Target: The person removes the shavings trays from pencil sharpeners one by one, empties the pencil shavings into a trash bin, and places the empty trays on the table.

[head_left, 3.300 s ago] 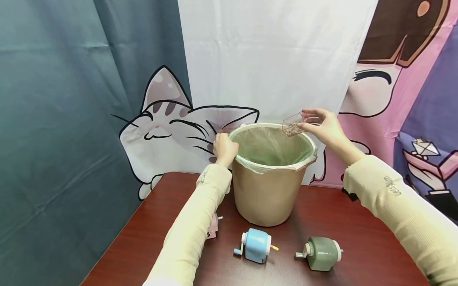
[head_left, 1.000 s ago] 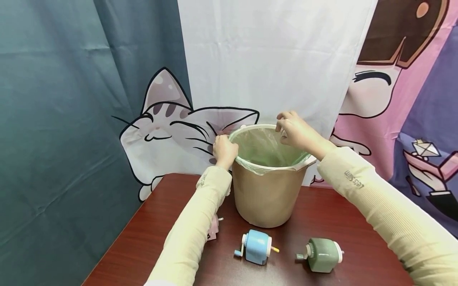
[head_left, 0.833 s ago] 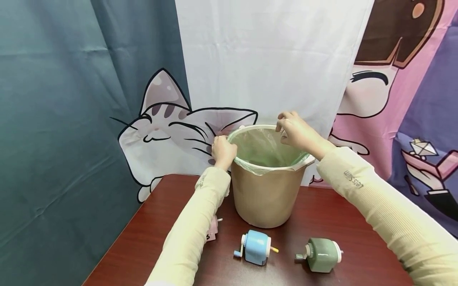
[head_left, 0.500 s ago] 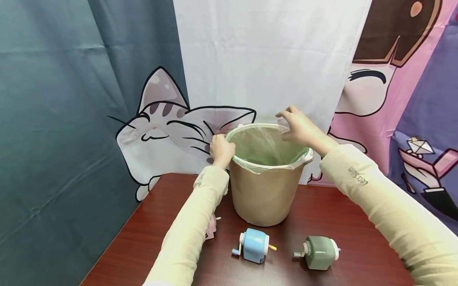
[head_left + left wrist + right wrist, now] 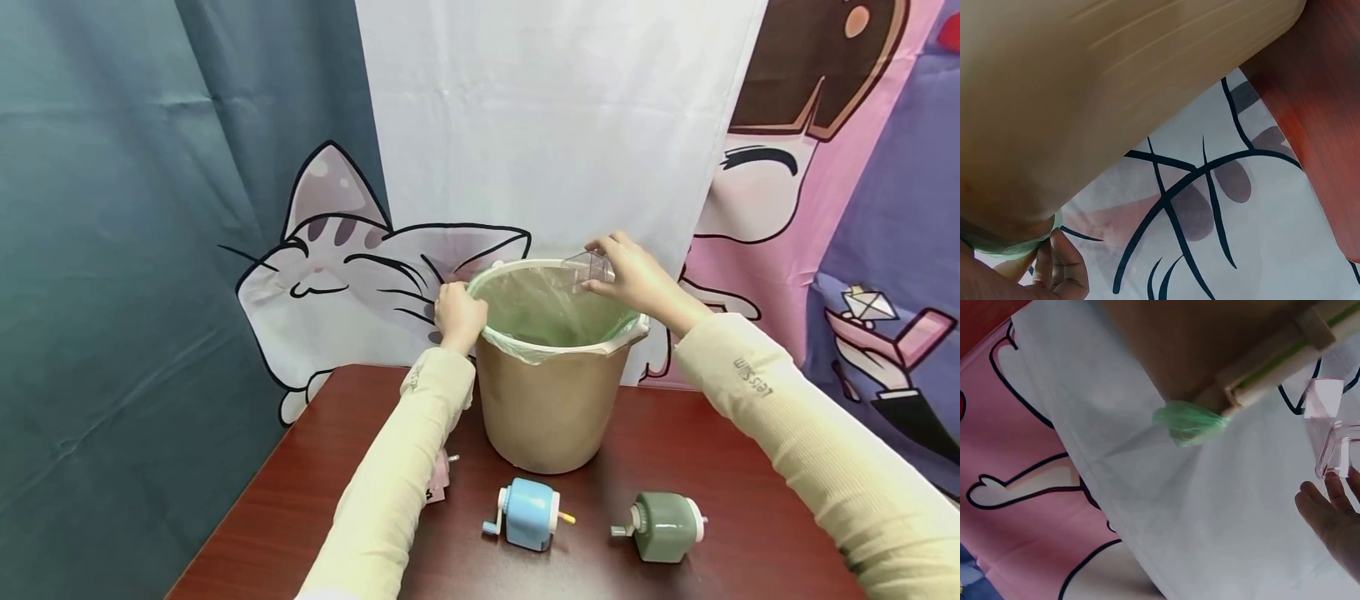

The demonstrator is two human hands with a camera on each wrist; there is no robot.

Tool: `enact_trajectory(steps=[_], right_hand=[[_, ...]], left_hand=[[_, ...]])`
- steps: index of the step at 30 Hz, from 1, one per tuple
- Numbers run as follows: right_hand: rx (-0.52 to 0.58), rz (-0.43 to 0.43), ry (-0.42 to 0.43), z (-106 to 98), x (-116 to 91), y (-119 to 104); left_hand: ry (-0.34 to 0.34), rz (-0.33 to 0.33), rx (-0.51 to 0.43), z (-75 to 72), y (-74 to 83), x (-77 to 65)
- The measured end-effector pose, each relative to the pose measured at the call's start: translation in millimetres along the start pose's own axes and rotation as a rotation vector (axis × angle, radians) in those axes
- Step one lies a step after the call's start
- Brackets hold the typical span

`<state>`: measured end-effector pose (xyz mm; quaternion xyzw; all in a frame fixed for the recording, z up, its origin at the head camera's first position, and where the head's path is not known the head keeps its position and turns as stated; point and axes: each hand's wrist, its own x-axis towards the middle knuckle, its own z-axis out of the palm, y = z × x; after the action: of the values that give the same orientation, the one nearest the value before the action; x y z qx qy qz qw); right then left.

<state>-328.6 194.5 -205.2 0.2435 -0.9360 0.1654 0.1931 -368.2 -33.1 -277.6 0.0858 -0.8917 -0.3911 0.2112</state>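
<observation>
A beige bin (image 5: 551,408) lined with a thin green plastic bag (image 5: 532,348) stands on the table. My left hand (image 5: 460,317) grips its left rim, fingers curled over the edge and the liner; in the left wrist view the fingers (image 5: 1067,265) pinch at the bag's edge. Above the bin's right rim, my right hand (image 5: 637,282) holds a small clear plastic shavings drawer (image 5: 588,268) between thumb and fingers. I see no shavings in it. The right wrist view shows the clear drawer (image 5: 1329,434) at the fingertips, with part of the hand out of frame.
A blue crank pencil sharpener (image 5: 529,514) with a yellow pencil tip sticking out stands before the bin. To its right is a green one (image 5: 664,527). A pink one (image 5: 438,478) is partly hidden by my left sleeve. A printed cloth (image 5: 570,125) hangs behind the dark red table (image 5: 292,500).
The drawer held shavings earlier; now none show in it. My right hand moved left over the bin, dipped and turned, then turned back. The left hand stays on the rim.
</observation>
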Motion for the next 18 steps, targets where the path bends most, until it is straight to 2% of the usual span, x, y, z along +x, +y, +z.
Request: enact_trajectory(steps=[7,15,18], right_hand=[[0.107,0.146,0.033,3,-6,1],[0.217,0.191,0.057,15,-15,5],[0.248,0.192,0.077,18,-19,4]], left_hand=[[-0.003,0.015,-0.022,-3.0,0.2,-0.2],[0.002,0.029,-0.112,-1.5,-4.8,-0.4],[0.006,0.0,-0.175,0.5,-7.6,0.6]])
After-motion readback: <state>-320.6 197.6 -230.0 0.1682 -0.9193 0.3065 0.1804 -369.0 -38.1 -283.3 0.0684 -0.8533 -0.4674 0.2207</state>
